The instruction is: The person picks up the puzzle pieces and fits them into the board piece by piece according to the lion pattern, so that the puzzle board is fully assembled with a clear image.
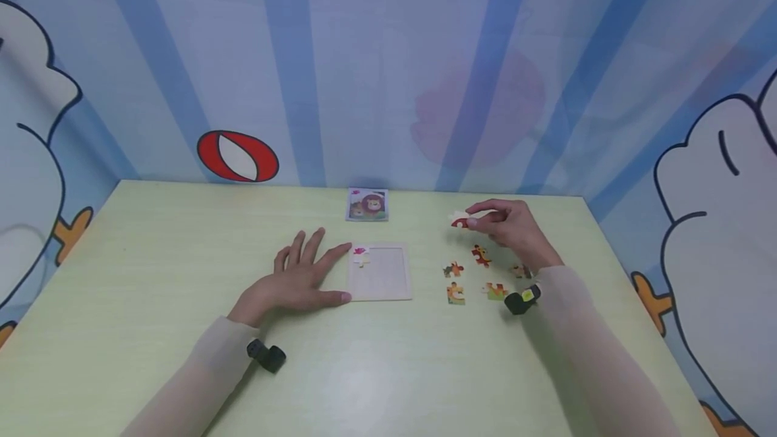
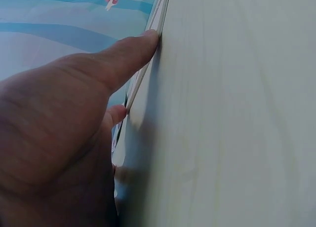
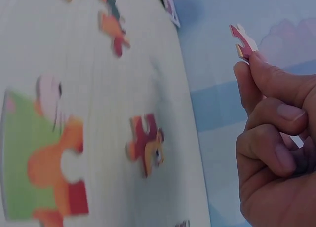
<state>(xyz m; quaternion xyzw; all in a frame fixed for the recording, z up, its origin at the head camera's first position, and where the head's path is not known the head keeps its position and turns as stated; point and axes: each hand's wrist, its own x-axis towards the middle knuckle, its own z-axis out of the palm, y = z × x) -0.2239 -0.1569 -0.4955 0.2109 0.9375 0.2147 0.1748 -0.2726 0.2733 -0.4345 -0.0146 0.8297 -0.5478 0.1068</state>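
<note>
left arm (image 1: 188, 380): extended from lower left | left hand (image 1: 297, 282): back upward, fingers fanned, thumb apart | right arm (image 1: 601, 342): extended from lower right | right hand (image 1: 512, 224): thumb and forefinger pinching, other fingers curled

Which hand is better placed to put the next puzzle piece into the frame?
Probably the right hand: it pinches a red-and-white piece, while the left hand touches the frame at its edge.

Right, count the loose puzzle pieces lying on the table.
5, right of the board in the head view: top piece, middle-left piece, bottom-left piece, bottom-right piece, middle-right piece. The right arm may hide more.
</note>
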